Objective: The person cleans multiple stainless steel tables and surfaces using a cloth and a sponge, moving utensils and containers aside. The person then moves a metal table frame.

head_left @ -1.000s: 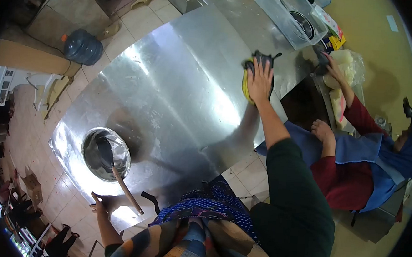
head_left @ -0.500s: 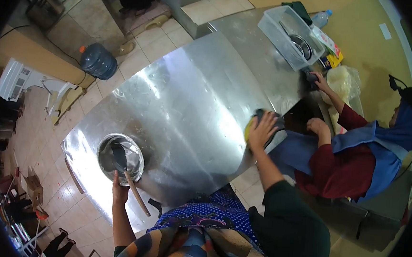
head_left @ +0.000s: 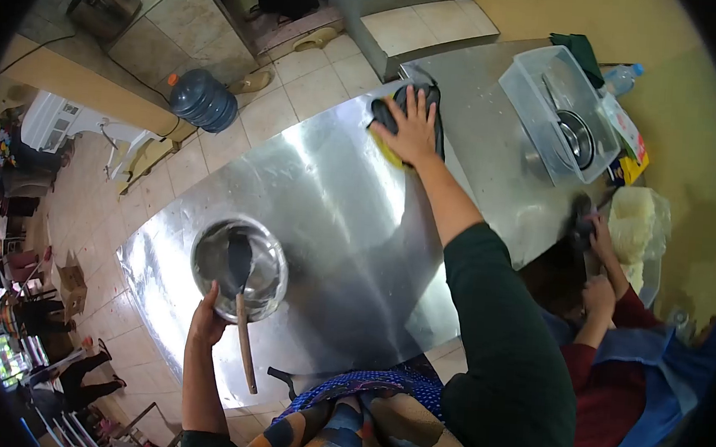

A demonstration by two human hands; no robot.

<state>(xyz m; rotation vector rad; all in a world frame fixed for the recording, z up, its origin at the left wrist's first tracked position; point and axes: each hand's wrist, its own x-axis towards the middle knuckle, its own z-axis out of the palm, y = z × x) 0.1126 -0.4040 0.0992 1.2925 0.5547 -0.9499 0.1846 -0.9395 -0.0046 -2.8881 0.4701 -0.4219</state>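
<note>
My left hand (head_left: 209,317) grips the near left rim of a shiny metal bowl (head_left: 278,280), its thumb at the edge. Inside the bowl rests the dark blade of a spatula (head_left: 245,350), whose wooden handle sticks out over the near rim; pale smears coat the bowl's inside. My right hand (head_left: 413,128) lies flat, fingers spread, on a folded black cloth (head_left: 438,129) with a yellow part showing at its lower left. That cloth sits at the far edge of the metal tabletop (head_left: 334,213). What lies under the palm is hidden.
A second metal table (head_left: 483,91) adjoins on the right, bearing a clear plastic bin (head_left: 540,112) with a metal bowl inside. A co-worker's hand (head_left: 602,240) holds a dark object by a bag of pale stuff (head_left: 636,222). A blue water jug (head_left: 203,100) stands on the floor.
My right hand has slid the cloth from the table's right side to its far edge. My left hand still grips the bowl. The camera view has shifted, and the co-worker appears lower right.
</note>
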